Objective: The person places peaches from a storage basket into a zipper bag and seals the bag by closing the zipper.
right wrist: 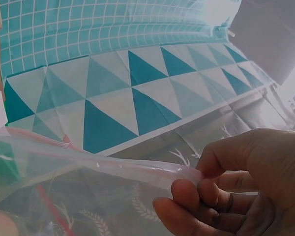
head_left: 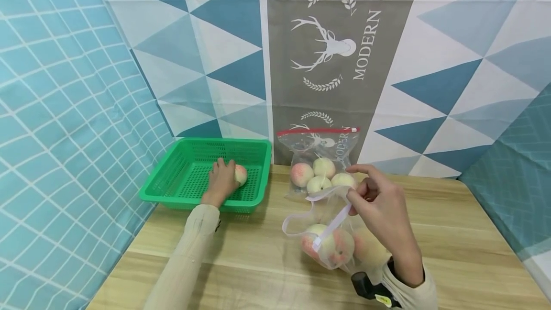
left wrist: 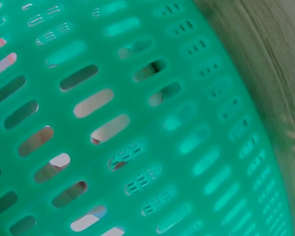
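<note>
Inside the green basket (head_left: 211, 141), my left hand (head_left: 222, 181) curls its fingers around a pink-and-cream peach (head_left: 241, 175). The left wrist view is filled by the basket's slotted wall (left wrist: 108, 162), which hides most of the hand. My right hand (head_left: 383, 204) pinches the top edge of a clear slider bag (head_left: 340, 220) with a white zip, its mouth spread apart. Several peaches (head_left: 340, 248) lie low in that bag. In the right wrist view, thumb and fingers (right wrist: 184, 194) hold the film's edge (right wrist: 137, 166).
Behind the held bag, a clear bag with a red zip (head_left: 318, 131) leans against the patterned backdrop, with several peaches (head_left: 324, 168) in it. Both stand on a wooden table (head_left: 249, 262). A blue gridded sheet (head_left: 64, 123) borders the left side.
</note>
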Action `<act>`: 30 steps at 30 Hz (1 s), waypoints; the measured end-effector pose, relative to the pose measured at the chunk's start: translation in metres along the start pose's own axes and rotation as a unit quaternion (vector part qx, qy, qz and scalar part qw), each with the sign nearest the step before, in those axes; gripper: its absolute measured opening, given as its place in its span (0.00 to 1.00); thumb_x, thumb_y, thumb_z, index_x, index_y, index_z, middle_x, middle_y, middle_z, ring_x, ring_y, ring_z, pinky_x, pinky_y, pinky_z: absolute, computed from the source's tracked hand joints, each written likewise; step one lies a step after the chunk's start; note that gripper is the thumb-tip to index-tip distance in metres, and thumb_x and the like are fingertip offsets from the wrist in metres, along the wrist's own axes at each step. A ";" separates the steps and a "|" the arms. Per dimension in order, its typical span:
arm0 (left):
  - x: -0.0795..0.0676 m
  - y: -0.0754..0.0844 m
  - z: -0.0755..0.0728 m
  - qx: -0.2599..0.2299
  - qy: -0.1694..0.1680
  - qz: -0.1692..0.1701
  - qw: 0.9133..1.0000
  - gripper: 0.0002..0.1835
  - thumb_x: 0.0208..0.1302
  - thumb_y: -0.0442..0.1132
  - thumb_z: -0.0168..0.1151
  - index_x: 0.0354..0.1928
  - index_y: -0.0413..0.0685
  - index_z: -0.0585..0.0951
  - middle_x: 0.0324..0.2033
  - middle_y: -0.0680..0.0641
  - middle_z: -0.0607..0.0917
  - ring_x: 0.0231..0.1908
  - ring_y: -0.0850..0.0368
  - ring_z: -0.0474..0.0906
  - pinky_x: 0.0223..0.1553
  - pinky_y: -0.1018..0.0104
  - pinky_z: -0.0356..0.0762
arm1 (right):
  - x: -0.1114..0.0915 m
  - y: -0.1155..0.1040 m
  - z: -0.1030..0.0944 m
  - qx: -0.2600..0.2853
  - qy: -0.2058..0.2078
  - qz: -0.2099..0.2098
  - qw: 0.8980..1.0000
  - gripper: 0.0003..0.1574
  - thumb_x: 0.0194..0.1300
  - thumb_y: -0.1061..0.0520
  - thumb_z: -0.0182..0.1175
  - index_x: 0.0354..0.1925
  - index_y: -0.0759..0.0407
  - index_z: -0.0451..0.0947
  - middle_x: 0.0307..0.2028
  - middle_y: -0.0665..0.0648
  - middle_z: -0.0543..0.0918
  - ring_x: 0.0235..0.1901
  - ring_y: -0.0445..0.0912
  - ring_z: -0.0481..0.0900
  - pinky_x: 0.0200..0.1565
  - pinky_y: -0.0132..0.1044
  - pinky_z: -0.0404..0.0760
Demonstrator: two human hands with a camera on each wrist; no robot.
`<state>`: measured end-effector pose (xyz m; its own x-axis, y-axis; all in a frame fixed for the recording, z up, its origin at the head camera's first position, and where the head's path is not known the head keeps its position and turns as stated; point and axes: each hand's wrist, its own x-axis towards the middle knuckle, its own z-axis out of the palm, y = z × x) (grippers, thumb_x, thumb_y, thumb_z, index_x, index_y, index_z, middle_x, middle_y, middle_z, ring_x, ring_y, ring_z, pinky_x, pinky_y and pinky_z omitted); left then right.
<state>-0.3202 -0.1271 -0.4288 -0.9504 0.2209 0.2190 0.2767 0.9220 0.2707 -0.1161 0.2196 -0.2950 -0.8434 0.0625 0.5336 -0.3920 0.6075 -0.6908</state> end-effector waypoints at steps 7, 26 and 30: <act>0.001 0.000 0.000 -0.083 -0.046 0.004 0.995 0.36 0.58 0.34 0.73 0.64 0.34 0.64 0.50 0.30 0.78 0.46 0.35 0.79 0.41 0.42 0.80 | 0.000 0.001 0.001 -0.001 -0.001 0.003 1.000 0.26 0.57 0.73 0.58 0.51 0.52 0.79 0.16 0.46 0.76 0.13 0.37 0.75 0.19 0.31 0.75; 0.008 0.001 -0.001 -0.138 -0.037 0.078 0.987 0.35 0.57 0.42 0.75 0.66 0.41 0.74 0.54 0.36 0.78 0.52 0.38 0.75 0.49 0.40 0.76 | 0.001 -0.001 0.001 0.003 -0.006 0.009 1.000 0.26 0.58 0.73 0.59 0.51 0.52 0.80 0.16 0.47 0.76 0.13 0.38 0.76 0.18 0.31 0.75; 0.007 0.004 -0.005 -0.162 -0.028 0.087 0.983 0.35 0.57 0.43 0.75 0.66 0.45 0.74 0.56 0.37 0.77 0.55 0.39 0.72 0.50 0.40 0.76 | 0.001 0.000 0.003 0.005 -0.006 0.008 1.000 0.26 0.58 0.73 0.59 0.51 0.52 0.80 0.17 0.47 0.76 0.13 0.39 0.76 0.19 0.31 0.76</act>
<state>-0.3254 -0.1230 -0.4216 -0.8887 0.3916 0.2383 0.4573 0.7215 0.5199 -0.1176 0.2174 -0.2957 -0.8538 0.0622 0.5168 -0.3825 0.5985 -0.7039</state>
